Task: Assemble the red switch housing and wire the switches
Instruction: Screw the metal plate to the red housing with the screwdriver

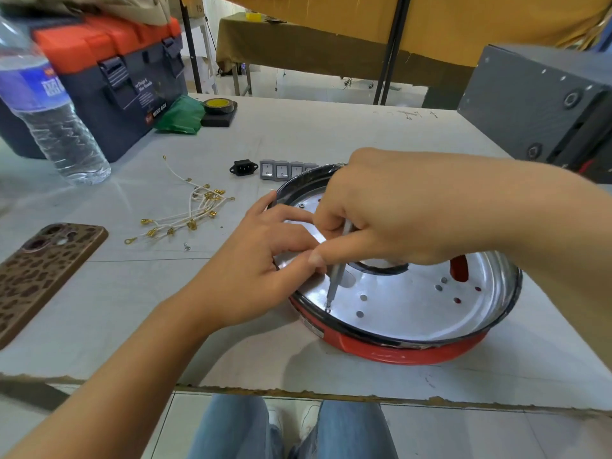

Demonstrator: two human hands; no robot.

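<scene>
Screwdriver (335, 283): handle hidden inside the right hand (390, 207); tip too small to read.
Red housing (407, 351): far rim covered by that hand.
Grey switches (281, 169): fourth one partly behind the rim.
Water bottle (43, 104): top cut by the frame edge, blurred.
Phone (43, 270): lower end cut off at left.
Toolbox (109, 77): label print illegible.

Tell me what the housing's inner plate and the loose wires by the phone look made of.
Inner plate: apparently bare sheet metal, shiny silver with punched holes, inside the red housing. Wires: white insulated leads, possibly fabric-sleeved, with brass-coloured crimped terminals; exact insulation unclear.
</scene>
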